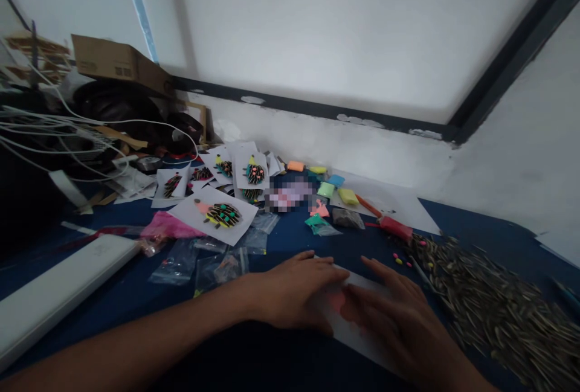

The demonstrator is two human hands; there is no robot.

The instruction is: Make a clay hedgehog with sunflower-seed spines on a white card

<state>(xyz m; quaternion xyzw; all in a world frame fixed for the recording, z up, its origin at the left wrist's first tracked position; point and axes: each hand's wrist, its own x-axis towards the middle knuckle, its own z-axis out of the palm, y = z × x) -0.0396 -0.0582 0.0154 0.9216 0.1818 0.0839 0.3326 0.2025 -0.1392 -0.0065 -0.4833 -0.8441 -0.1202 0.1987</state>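
Observation:
My left hand [296, 292] rests on the left side of a white sheet of paper [354, 336], fingers stretched out flat. My right hand [401, 313] lies over the sheet's right side, its fingers extended and slightly apart, with some motion blur. Between the two hands a flat patch of pink-orange modelling clay [337, 301] shows on the paper, touched or nearly touched by the right hand's fingers. Part of the clay and much of the sheet are hidden beneath my hands.
Striped sunflower seeds [502, 301] are heaped at right, beside small coloured pellets [397, 261]. Finished hedgehog pictures [222, 215] lie at back left. Clay packs [348, 197], plastic bags [174, 262], a long white box [67, 286] and tangled cables [58, 123] surround the blue table area.

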